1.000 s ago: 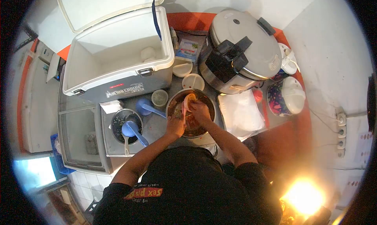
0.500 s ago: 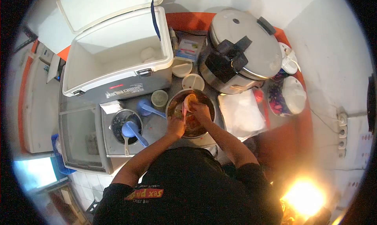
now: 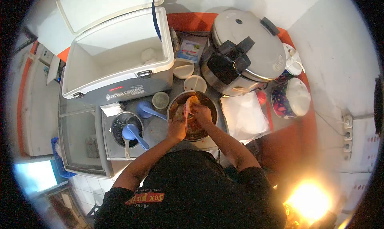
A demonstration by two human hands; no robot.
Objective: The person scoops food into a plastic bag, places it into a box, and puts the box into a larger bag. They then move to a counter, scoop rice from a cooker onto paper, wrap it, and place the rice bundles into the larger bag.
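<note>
A round metal pot [image 3: 215, 124] with reddish-brown food inside stands in front of my body. Over its left side, my left hand [image 3: 177, 128] is wrapped round the handle of a pink scoop [image 3: 186, 109]. The scoop's orange-looking bowl is above the food. My right hand [image 3: 202, 114] is at this bowl, its fingers bent in against it; what they hold, if anything, is hidden.
Left of the pot are a blue ladle [image 3: 154, 112], a lidded round container [image 3: 161, 100] and a smaller pot [image 3: 127, 129] with utensils. Behind stand an open cooler [image 3: 120, 79] and a large cooker [image 3: 250, 45]. White sheets [image 3: 244, 115] lie to the right.
The whole view has shifted slightly, moving the counter objects a little to the left. Both hands stay at the scoop over the pot.
</note>
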